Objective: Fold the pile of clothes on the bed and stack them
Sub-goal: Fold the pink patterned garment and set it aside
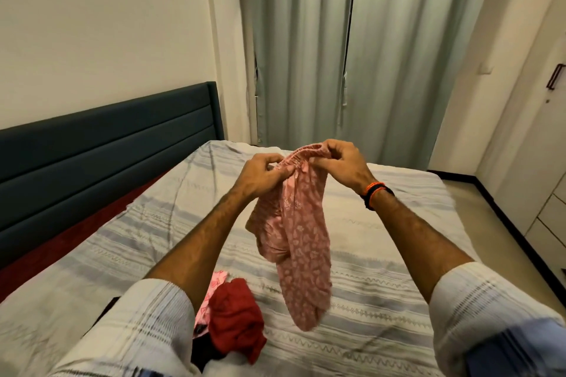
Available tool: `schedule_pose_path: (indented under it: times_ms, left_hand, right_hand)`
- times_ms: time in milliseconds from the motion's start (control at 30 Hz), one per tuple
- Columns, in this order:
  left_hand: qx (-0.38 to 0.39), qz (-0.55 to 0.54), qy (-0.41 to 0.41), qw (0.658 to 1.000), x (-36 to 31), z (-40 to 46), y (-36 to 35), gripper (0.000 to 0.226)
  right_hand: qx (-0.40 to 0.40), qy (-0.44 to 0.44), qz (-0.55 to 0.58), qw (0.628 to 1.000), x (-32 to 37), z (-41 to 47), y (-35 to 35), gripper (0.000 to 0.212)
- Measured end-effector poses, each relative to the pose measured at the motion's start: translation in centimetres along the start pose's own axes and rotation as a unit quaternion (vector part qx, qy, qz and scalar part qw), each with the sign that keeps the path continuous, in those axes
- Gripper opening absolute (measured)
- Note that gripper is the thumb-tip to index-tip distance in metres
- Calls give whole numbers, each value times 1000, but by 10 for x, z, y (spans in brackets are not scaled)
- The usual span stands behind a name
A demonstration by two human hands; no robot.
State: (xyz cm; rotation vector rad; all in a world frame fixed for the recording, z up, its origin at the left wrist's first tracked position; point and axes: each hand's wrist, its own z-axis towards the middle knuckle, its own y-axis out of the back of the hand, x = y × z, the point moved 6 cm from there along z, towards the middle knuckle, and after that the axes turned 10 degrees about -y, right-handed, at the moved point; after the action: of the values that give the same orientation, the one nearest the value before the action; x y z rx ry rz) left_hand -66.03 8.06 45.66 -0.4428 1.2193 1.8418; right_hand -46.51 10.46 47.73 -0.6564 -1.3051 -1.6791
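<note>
A pink patterned garment (301, 242) with an elastic waistband hangs in the air above the bed (382, 254). My left hand (262, 176) grips the waistband's left end and my right hand (341, 164) grips its right end. The legs dangle down, bunched together, their lower end close to the striped sheet. Near the front edge lies a small pile: a crumpled red garment (235, 320), a light pink printed piece (214, 288) beside it, and something dark (202, 349) partly hidden under my left sleeve.
A dark blue padded headboard (107, 144) runs along the left. Pale green curtains (352, 49) hang behind the bed. A narrow strip of floor (477, 208) and white cupboards (545, 193) lie to the right.
</note>
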Motion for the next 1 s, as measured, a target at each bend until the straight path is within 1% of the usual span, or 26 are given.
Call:
schedule_pose_path:
  times_ms: [33, 67, 100, 133, 167, 267, 333, 433, 567, 633, 733, 867, 933, 1000]
  left_hand:
    - [-15, 5, -18, 1000, -7, 3, -4, 25]
    - [-26, 8, -35, 999, -14, 6, -8, 28]
    - [-34, 9, -49, 998, -20, 9, -12, 30]
    - [-34, 11, -63, 997, -26, 13, -16, 31]
    - [-34, 14, -75, 997, -29, 16, -18, 29]
    - [-14, 11, -84, 996, -28, 25, -20, 25]
    - [7, 29, -67, 997, -19, 27, -22, 22]
    - [24, 49, -27, 998, 4, 26, -25, 14]
    - [19, 63, 20, 998, 32, 30, -19, 24]
    - [-1, 76, 37, 996, 41, 35, -9, 25]
    - [-64, 80, 39, 994, 48, 42, 6, 21]
    - [-157, 8, 39, 987, 44, 48, 19, 26]
    - [-174, -16, 44, 984, 43, 51, 22, 27]
    - [-181, -32, 48, 982, 43, 55, 22, 32]
  right_hand:
    - [24, 5, -8, 1000, -1, -2, -1, 14]
    - [40, 8, -16, 999, -2, -3, -1, 25]
    - [47, 11, -29, 998, -4, -4, -1, 35]
    - [41, 16, -43, 998, -3, -4, 3, 39]
    - [28, 17, -50, 998, -4, -3, 7, 37]
    - [-16, 8, -10, 1000, -9, 4, 26, 14]
    - [-43, -4, -1, 999, -14, 9, 37, 15]
    - [-109, -17, 13, 994, -16, 13, 51, 19]
    - [-179, -30, 23, 983, -20, 15, 66, 21]
    - [-201, -47, 29, 978, -26, 16, 72, 21]
    - [-218, -61, 34, 974, -33, 16, 76, 20]
    - [-227, -86, 51, 969, -46, 18, 76, 22]
    - [-230, -97, 47, 967, -51, 19, 76, 22]
    - [-235, -104, 32, 966, -55, 19, 78, 23]
